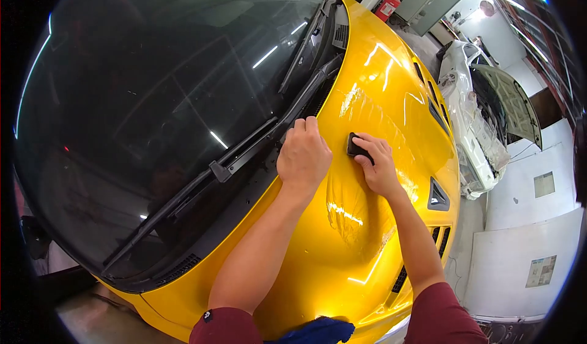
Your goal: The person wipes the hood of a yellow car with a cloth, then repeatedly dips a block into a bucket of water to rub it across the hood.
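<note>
My left hand (304,154) lies knuckles-up on the yellow hood (367,99), at its rear edge. Fingers curled together, tips hooked down over the edge just beside the wiper (244,154). Nothing held in it; it only bears on the panel.

My right hand (377,163) is just beside it, not touching it. Fingers close together and bent, clamped on a small black block (356,146). The block sits under my fingertips, flat on the hood, with its near end sticking out toward my left hand. It has rounded corners and a matte surface; can't tell the material.

The hood under both hands is glossy, deep yellow and gently domed. Ceiling lights streak across it. Below my palms the surface ripples: there are wavy creases and bright wrinkles, like a film lying loose on the paint. Past my right fingers it reads smoother.

Beyond my left fingertips are the black cowl grille and the wiper arm, then the dark windshield (153,111), smooth and mirror-like. Out past my right wrist is a triangular black vent (438,196) in the hood, with slotted vents lower down.

Both sleeves are dark red, ending above the elbow. A blue cloth (321,330) is bunched between my arms at the bottom edge.

Far beyond my right hand there is a white car (474,111), hood up, partly wrapped in plastic. A red extinguisher (387,4) stands on the far wall.
</note>
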Available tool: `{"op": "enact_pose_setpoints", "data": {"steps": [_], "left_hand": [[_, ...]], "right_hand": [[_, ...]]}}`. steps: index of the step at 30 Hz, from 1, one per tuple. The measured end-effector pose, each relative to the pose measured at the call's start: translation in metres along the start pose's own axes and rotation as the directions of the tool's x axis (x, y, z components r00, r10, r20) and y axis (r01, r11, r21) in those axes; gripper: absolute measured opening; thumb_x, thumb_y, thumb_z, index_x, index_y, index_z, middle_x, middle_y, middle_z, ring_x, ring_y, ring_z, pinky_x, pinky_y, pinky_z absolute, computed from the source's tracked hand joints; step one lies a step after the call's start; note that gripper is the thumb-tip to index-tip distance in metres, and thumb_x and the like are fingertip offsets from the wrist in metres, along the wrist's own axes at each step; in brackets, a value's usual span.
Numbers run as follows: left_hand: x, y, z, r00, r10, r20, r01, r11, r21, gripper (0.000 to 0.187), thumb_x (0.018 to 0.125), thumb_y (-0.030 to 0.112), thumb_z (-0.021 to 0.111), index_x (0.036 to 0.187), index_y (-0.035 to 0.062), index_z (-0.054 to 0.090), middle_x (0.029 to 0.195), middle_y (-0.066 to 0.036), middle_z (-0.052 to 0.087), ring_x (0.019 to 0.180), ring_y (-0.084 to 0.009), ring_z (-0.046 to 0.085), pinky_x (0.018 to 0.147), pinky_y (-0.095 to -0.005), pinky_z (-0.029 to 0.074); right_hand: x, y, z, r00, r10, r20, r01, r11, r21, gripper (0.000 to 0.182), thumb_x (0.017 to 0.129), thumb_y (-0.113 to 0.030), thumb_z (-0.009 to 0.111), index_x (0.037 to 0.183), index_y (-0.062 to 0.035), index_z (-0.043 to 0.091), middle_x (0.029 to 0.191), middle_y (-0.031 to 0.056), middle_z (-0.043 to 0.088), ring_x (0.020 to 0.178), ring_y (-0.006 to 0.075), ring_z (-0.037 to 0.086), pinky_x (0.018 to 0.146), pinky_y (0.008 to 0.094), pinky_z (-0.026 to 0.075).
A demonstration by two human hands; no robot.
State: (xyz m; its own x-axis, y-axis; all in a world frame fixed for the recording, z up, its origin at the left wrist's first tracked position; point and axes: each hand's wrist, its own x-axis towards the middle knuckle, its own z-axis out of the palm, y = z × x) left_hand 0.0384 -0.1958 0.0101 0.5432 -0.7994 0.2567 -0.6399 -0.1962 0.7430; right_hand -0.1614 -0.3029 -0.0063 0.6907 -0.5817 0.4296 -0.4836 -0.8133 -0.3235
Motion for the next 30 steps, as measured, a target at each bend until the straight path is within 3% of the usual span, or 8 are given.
{"op": "enact_pose_setpoints", "data": {"steps": [7, 14, 16, 20, 24, 26, 29, 30], "left_hand": [[0.003, -0.007, 0.002, 1.000, 0.009, -0.013, -0.009, 1.000, -0.023, 0.016, 0.095, 0.007, 0.057, 0.107, -0.0006, 0.063, 0.107, -0.022, 0.069, 0.096, -0.0425, 0.070, 0.085, -0.0494, 0.057], [0.002, -0.004, 0.002, 0.999, -0.030, -0.016, 0.029, 0.998, -0.058, 0.018, 0.096, 0.010, 0.055, 0.108, -0.0003, 0.063, 0.107, -0.023, 0.070, 0.097, -0.0439, 0.070, 0.085, -0.0501, 0.057], [-0.001, -0.002, 0.000, 1.000, -0.019, -0.004, 0.019, 0.999, -0.043, 0.019, 0.095, 0.010, 0.055, 0.109, -0.0007, 0.063, 0.109, -0.024, 0.070, 0.098, -0.0440, 0.070, 0.086, -0.0503, 0.057], [-0.001, -0.004, -0.002, 0.999, -0.035, 0.024, 0.036, 0.998, -0.053, 0.021, 0.096, 0.011, 0.055, 0.111, -0.0014, 0.064, 0.111, -0.024, 0.070, 0.100, -0.0435, 0.070, 0.087, -0.0500, 0.057], [0.001, -0.004, -0.004, 0.997, -0.060, 0.045, 0.063, 0.995, -0.071, 0.023, 0.097, 0.012, 0.056, 0.114, -0.0010, 0.063, 0.114, -0.023, 0.070, 0.105, -0.0429, 0.069, 0.091, -0.0494, 0.057], [0.001, -0.002, -0.006, 0.996, -0.064, 0.059, 0.068, 0.994, -0.083, 0.023, 0.097, 0.013, 0.056, 0.115, -0.0006, 0.063, 0.115, -0.022, 0.070, 0.106, -0.0427, 0.069, 0.091, -0.0495, 0.057], [0.002, -0.004, -0.006, 0.995, -0.075, 0.062, 0.080, 0.993, -0.091, 0.023, 0.097, 0.015, 0.057, 0.115, 0.0004, 0.063, 0.116, -0.022, 0.070, 0.108, -0.0423, 0.068, 0.091, -0.0501, 0.057], [0.002, -0.003, -0.005, 0.995, -0.077, 0.068, 0.083, 0.992, -0.093, 0.023, 0.097, 0.015, 0.057, 0.115, 0.0005, 0.063, 0.116, -0.022, 0.069, 0.108, -0.0422, 0.068, 0.091, -0.0503, 0.057]], "right_hand": [[0.060, 0.020, 0.026, 0.977, 0.183, -0.108, -0.191, 0.979, -0.071, 0.037, 0.087, -0.009, 0.071, 0.124, -0.0098, 0.067, 0.125, 0.0140, 0.070, 0.116, 0.0368, 0.061, 0.104, 0.0467, 0.042], [-0.074, -0.077, -0.011, 0.989, -0.055, 0.135, 0.053, 0.998, 0.020, 0.042, 0.082, -0.007, 0.072, 0.123, -0.0138, 0.068, 0.133, 0.0088, 0.066, 0.120, 0.0319, 0.059, 0.107, 0.0456, 0.037], [-0.037, -0.046, -0.004, 0.995, -0.018, 0.098, 0.016, 1.000, 0.016, 0.036, 0.086, -0.004, 0.068, 0.122, -0.0062, 0.067, 0.129, 0.0158, 0.067, 0.118, 0.0383, 0.060, 0.105, 0.0464, 0.044], [-0.006, -0.047, 0.013, 0.987, 0.139, -0.084, -0.145, 0.987, -0.066, 0.035, 0.088, -0.004, 0.066, 0.123, -0.0059, 0.066, 0.126, 0.0144, 0.068, 0.118, 0.0382, 0.060, 0.105, 0.0451, 0.045], [-0.118, -0.118, -0.019, 0.990, 0.107, 0.092, -0.101, 0.993, -0.065, 0.042, 0.086, -0.007, 0.070, 0.128, -0.0124, 0.066, 0.135, 0.0097, 0.065, 0.122, 0.0324, 0.058, 0.108, 0.0445, 0.038], [-0.166, -0.150, -0.054, 0.937, 0.285, 0.200, -0.297, 0.954, 0.032, 0.042, 0.088, -0.002, 0.070, 0.129, -0.0048, 0.064, 0.134, 0.0164, 0.065, 0.125, 0.0365, 0.058, 0.110, 0.0431, 0.042], [-0.227, -0.194, -0.107, 0.815, 0.577, 0.043, -0.567, 0.781, 0.263, 0.039, 0.095, 0.004, 0.059, 0.134, -0.0003, 0.060, 0.135, 0.0143, 0.062, 0.125, 0.0238, 0.059, 0.109, 0.0346, 0.044], [-0.242, -0.221, -0.125, 0.650, 0.760, 0.015, -0.685, 0.577, 0.444, 0.038, 0.100, -0.001, 0.056, 0.137, 0.0019, 0.057, 0.134, 0.0116, 0.062, 0.124, 0.0201, 0.059, 0.108, 0.0324, 0.044]]}}
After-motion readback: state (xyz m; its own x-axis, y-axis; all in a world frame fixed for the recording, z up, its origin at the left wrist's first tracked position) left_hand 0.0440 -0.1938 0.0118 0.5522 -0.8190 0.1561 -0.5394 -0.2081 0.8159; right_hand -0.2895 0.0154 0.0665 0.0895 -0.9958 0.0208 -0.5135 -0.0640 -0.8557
